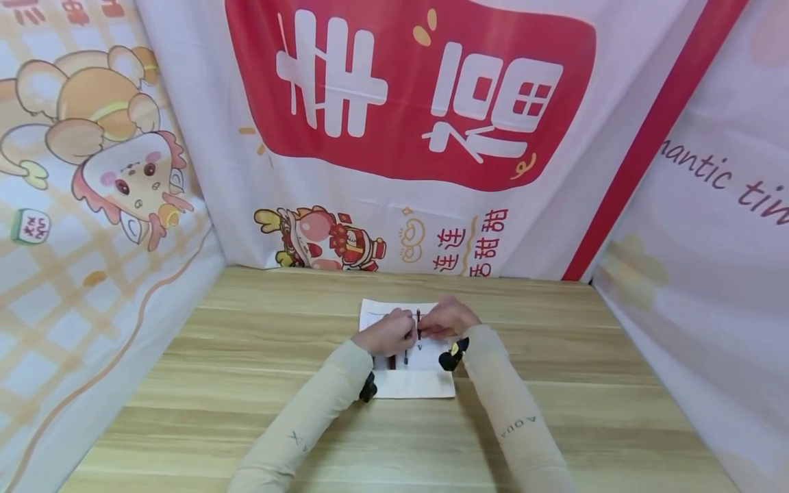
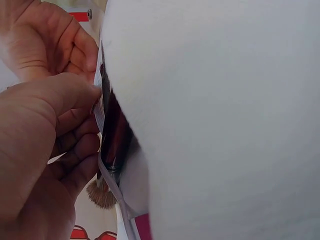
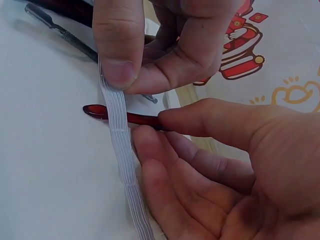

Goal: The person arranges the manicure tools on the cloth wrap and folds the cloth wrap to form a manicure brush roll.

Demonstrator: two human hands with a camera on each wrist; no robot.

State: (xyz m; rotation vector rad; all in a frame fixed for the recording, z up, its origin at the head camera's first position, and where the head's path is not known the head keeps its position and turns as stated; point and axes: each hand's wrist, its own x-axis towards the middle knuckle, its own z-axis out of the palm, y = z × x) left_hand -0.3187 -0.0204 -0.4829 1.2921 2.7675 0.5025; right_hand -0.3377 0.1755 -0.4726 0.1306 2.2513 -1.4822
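A white fold-out case (image 1: 413, 385) lies on the table, with a white ribbed elastic band (image 3: 120, 135) across it. My left hand (image 1: 390, 331) pinches this band between thumb and finger. With thumb and fingertips, my right hand (image 1: 448, 318) holds a slim dark red stick-like tool (image 3: 142, 120). Its rounded, hollowed end passes under the band, and my fingers cover the other end. Beside it, a metal tool with a knurled grip (image 3: 70, 42) also runs under the band. A brush (image 2: 102, 195) with brown bristles and a dark red handle sits in the band near my left hand.
The wooden table (image 1: 277, 411) spreads around the case. A printed cloth (image 1: 407, 192) hangs behind it, with more printed cloths at the left and right sides. The case's white flap (image 2: 225, 120) fills most of the left wrist view.
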